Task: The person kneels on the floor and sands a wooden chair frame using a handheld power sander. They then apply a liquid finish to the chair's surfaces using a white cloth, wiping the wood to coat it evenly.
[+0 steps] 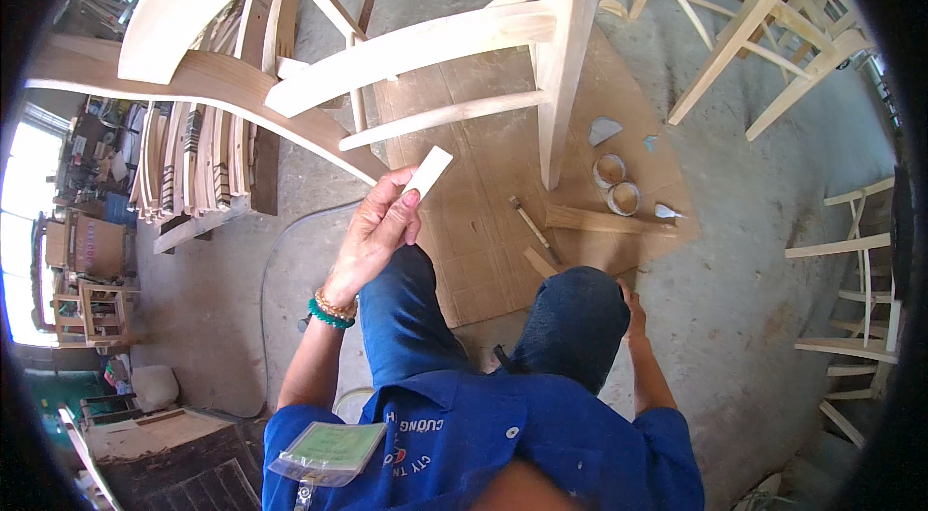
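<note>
My left hand [380,223] is raised in front of my left knee. Its thumb and fingers pinch a small, flat, pale rectangular piece [428,173], held up at a slant. Just beyond it stands a bare wooden chair frame [425,52], with curved rails and a thick leg. Beside my right knee is my right hand [634,313], low down. The knee covers its fingers, so whether it holds anything is hidden.
On the floor lies a cardboard sheet [474,260], bearing two small round containers [624,199], a thin-handled tool [530,223], and a wooden strip [609,220]. Curved wooden parts [193,158] are stacked at left. More chair frames [754,47] stand at right. A hose [266,318] crosses the floor.
</note>
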Demonstrator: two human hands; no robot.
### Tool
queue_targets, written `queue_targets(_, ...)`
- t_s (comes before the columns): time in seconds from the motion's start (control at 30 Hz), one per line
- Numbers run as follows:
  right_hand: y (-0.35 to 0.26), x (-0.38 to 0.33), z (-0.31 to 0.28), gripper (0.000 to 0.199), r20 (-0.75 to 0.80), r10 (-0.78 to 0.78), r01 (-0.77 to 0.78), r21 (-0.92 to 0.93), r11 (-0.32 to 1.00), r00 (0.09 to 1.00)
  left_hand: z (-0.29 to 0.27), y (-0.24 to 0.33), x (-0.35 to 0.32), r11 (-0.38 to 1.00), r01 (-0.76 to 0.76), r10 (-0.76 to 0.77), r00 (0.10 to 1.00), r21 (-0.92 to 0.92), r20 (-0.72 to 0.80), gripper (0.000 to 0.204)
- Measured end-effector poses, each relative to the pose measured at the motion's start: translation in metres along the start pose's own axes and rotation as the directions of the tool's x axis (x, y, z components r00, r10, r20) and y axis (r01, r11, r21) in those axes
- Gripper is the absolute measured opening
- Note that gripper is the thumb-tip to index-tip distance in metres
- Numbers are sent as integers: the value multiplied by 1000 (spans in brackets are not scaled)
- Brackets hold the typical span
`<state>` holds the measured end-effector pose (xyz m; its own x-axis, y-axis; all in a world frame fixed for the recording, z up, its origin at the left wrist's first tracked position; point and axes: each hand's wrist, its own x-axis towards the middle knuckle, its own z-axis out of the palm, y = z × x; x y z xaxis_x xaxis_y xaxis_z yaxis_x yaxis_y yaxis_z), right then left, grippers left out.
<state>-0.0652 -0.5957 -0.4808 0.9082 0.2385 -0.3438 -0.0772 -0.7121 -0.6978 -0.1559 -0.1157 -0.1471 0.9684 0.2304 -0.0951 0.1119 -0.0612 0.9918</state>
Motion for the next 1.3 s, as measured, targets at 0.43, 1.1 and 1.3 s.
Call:
queue_targets(0.43,-243,15,-127,79,-59,-349,325,537,779,935,32,-20,32,950,-120,30,954,288,299,22)
queue_targets(1.1,-310,-55,-45,63,121,140,-139,981,131,983,44,102,141,240,-429,729,672,871,130,27)
queue_targets(1.3,-301,-41,-46,62,105,206,-108,994,2,973,47,109,148,357,-379,627,774,854,81,27)
